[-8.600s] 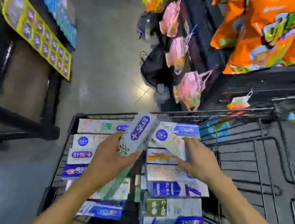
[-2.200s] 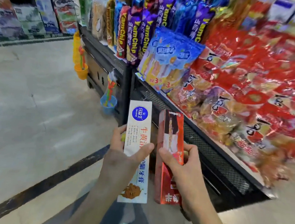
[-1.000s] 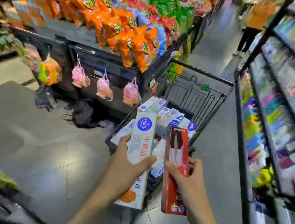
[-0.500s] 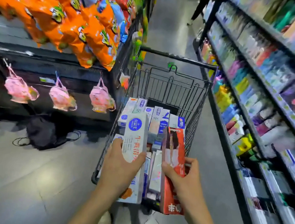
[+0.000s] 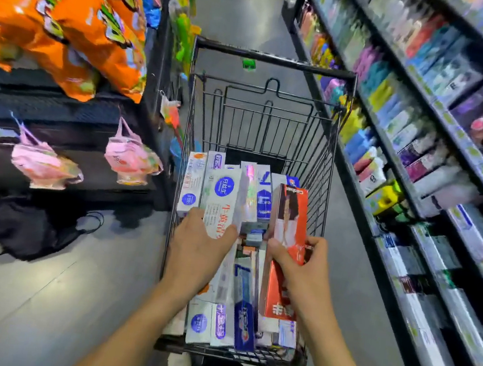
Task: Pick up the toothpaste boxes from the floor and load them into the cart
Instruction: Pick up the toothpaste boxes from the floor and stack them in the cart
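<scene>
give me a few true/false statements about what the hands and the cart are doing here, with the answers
1. The left hand holds a white toothpaste box over the cart. True.
2. The right hand is empty. False: it grips a red box.
3. The cart already holds many boxes. True.
4. The far end of the cart, by its handle, is packed full. False: bare wire shows there.
5. Orange snack bags sit on the right-hand shelves. False: they are on the left.
</scene>
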